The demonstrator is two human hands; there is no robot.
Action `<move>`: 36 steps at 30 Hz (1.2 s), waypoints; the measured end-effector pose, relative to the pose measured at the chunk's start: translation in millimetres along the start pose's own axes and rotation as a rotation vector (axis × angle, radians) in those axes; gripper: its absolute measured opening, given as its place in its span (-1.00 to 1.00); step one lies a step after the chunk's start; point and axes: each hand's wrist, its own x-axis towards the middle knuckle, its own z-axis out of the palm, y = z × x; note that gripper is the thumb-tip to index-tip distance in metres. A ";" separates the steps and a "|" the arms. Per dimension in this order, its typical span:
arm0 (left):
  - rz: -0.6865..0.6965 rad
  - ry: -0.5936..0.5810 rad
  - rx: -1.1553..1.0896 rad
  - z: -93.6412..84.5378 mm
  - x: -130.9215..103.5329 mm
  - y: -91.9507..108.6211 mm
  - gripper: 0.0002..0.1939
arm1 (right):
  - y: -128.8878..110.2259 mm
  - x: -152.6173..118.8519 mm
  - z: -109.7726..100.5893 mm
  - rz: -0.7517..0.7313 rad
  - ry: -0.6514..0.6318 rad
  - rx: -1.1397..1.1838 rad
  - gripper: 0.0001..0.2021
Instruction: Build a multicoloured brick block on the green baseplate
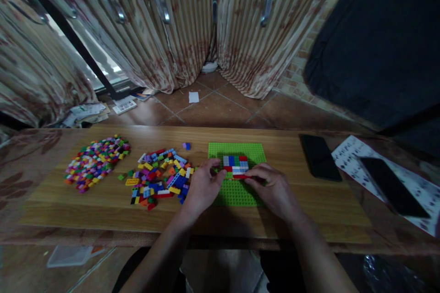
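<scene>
A green baseplate (237, 194) lies on the wooden board. Near its middle sits a flat patch of toy bricks (234, 163) in grey, blue, green, red, white and light blue. At the patch's near edge is a long red brick (240, 176). The fingertips of my right hand (275, 187) pinch its right end. My left hand (204, 185) rests over the baseplate's left edge, thumb and fingers apart. Its thumb tip is beside the patch's near left corner, and I see nothing in its grasp.
Left of the baseplate spreads a pile of mixed bricks (161, 174); farther left is a heap of smaller pieces (98, 162). A small blue and purple pair of bricks (186, 146) lies apart. Right are a black phone (319, 157), a printed sheet (357, 160) and another dark device (393, 186).
</scene>
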 end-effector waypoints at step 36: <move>-0.135 0.040 0.109 14.7 3.8 13.8 -0.57 | 18.2 4.5 10.7 0.343 0.116 0.142 -0.75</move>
